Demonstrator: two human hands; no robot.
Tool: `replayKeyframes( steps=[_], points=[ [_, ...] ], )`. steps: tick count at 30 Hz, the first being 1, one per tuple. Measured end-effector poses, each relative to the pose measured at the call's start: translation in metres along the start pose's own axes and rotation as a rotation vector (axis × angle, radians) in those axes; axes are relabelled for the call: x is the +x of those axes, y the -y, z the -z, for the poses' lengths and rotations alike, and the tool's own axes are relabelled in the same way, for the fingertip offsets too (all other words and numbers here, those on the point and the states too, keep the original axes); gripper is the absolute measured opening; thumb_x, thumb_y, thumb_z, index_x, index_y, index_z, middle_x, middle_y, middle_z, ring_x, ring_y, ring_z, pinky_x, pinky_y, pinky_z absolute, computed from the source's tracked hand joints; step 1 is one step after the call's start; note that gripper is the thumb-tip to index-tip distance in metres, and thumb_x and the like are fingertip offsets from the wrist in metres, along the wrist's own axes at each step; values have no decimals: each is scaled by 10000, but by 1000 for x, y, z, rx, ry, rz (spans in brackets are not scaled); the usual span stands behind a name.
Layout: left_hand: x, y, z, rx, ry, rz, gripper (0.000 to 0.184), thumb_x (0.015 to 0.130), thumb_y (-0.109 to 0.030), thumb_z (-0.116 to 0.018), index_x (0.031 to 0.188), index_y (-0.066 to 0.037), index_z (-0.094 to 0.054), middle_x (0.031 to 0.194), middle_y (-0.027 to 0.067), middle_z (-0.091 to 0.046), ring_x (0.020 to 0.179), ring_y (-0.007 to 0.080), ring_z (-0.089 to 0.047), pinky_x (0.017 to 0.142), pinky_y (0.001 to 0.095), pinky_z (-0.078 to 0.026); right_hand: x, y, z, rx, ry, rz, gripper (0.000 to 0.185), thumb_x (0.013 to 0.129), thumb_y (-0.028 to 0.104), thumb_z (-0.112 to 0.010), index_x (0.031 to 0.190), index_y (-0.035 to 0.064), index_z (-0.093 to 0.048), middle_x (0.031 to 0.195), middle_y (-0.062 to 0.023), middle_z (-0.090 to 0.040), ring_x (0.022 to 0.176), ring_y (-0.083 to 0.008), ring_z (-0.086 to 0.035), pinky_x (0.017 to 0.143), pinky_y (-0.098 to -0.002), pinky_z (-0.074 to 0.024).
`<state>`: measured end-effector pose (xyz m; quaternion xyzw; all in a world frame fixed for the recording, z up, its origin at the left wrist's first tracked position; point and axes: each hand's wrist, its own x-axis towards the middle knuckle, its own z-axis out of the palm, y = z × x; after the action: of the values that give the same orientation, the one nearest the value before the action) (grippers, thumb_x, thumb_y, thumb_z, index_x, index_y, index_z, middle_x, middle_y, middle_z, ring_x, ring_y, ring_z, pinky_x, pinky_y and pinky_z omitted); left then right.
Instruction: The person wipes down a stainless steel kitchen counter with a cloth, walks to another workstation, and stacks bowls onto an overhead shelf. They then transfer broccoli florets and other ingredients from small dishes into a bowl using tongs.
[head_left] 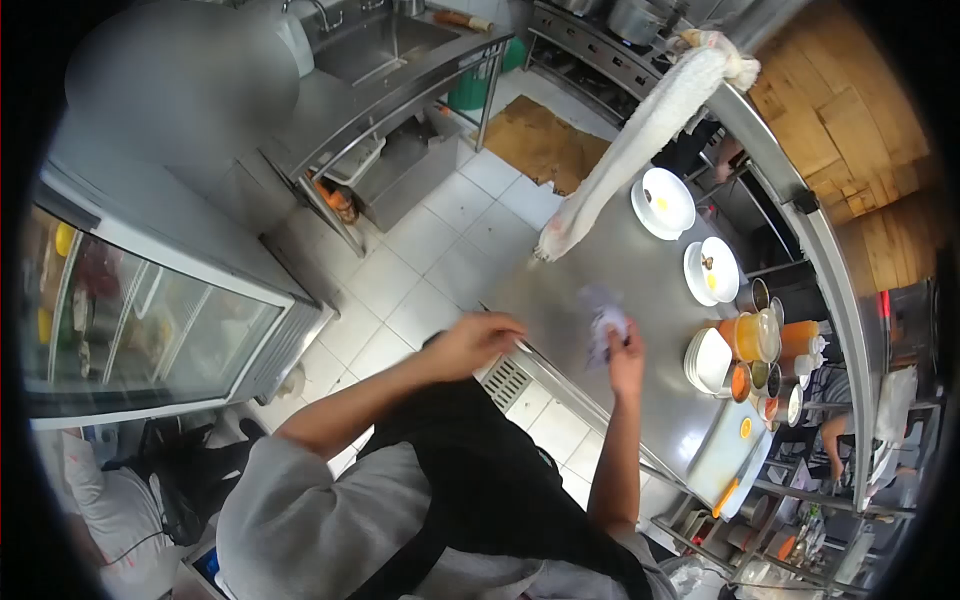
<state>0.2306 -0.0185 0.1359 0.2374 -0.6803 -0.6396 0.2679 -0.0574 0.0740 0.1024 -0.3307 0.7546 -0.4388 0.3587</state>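
Observation:
Over the steel counter (560, 310), my right hand (627, 358) grips a crumpled whitish-purple cloth or paper (604, 325), blurred by motion. My left hand (480, 340) is above the counter's front edge, apart from the other hand. Its fingers are bent and drawn together; whether anything small is between them is hidden. Beyond my right hand stand stacked white bowls (708, 361) and two white plates with food, the nearer one (712, 271) beside the farther one (664, 204).
Sauce containers (750, 336) crowd the counter's right side. A white board (727, 455) holds an orange-handled knife (725, 498) and a cut citrus half (746, 428). A white towel (640, 135) hangs from the upper rail. Left are a glass-door fridge (150, 320) and a sink (385, 50).

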Motion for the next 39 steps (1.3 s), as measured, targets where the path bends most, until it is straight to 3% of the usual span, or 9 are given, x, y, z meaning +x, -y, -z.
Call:
replayKeyframes(
  steps=[6, 9, 11, 15, 18, 20, 27, 29, 39],
  points=[
    [-74, 79, 85, 299, -268, 447, 180, 865, -135, -568, 956, 14, -611, 772, 103, -647, 730, 199, -629, 685, 315, -495, 79, 34, -6, -138, -305, 481, 311, 891, 191, -580, 1129, -7, -543, 991, -91, -597, 931, -158, -521, 843, -282, -413],
    [-53, 88, 88, 570, -176, 308, 183, 843, -149, -561, 949, -13, -624, 809, 180, -635, 767, 315, -628, 670, 373, -493, 143, 40, -9, -229, -414, 620, 326, 877, 178, -591, 1131, -21, -540, 1052, -141, -599, 988, -226, -543, 879, -316, -416],
    [-32, 82, 89, 565, -7, 350, 218, 836, -174, -571, 1003, -43, -619, 971, 166, -622, 921, 337, -596, 770, 415, -476, 205, 23, 2, -833, -556, 1083, 325, 821, 127, -629, 1094, -30, -551, 1068, -178, -591, 974, -316, -558, 874, -361, -430],
    [-1, 68, 113, 301, 64, 188, 244, 866, -142, -577, 1065, -4, -602, 962, 172, -629, 823, 296, -626, 700, 357, -497, 290, 31, -26, -851, -327, 657, 406, 773, 277, -654, 1085, 26, -593, 1047, -207, -586, 994, -393, -527, 886, -464, -410],
    [14, 59, 149, 212, 45, 85, 248, 885, -141, -564, 1084, 3, -597, 967, 166, -634, 846, 271, -629, 703, 345, -494, 344, -57, -25, -1306, -196, 774, 478, 796, 373, -625, 1140, 47, -567, 1171, -211, -540, 1117, -390, -479, 956, -471, -368],
    [27, 43, 183, 40, 69, 213, 256, 898, -151, -560, 1101, 1, -591, 969, 157, -639, 855, 242, -629, 701, 333, -490, 301, -5, -61, -1065, -374, 189, 544, 802, 444, -599, 1200, 78, -535, 1269, -217, -476, 1212, -390, -407, 1019, -478, -305],
    [84, 79, 305, 572, -164, 185, 259, 845, -163, -613, 1069, -33, -606, 875, 138, -628, 749, 251, -621, 654, 349, -494, 309, -7, -36, -1163, -121, 335, 513, 786, 370, -589, 1220, 104, -525, 1271, -209, -477, 1204, -382, -418, 1011, -478, -332],
    [102, 76, 327, 734, -182, 124, 270, 845, -171, -609, 1076, -30, -602, 891, 144, -624, 770, 264, -617, 674, 349, -494, 313, -22, -38, -1149, -288, 242, 511, 772, 326, -586, 1229, 106, -523, 1245, -246, -492, 1110, -430, -477, 960, -491, -378],
    [89, 175, 273, 937, 466, 419, 448, 810, -331, -614, 1112, -4, -559, 1036, 204, -616, 1004, 362, -566, 870, 437, -451, 197, 16, -86, -926, -126, 333, 430, 657, 100, -629, 1084, 77, -577, 1120, -156, -555, 1043, -378, -503, 874, -451, -441]
  ],
)
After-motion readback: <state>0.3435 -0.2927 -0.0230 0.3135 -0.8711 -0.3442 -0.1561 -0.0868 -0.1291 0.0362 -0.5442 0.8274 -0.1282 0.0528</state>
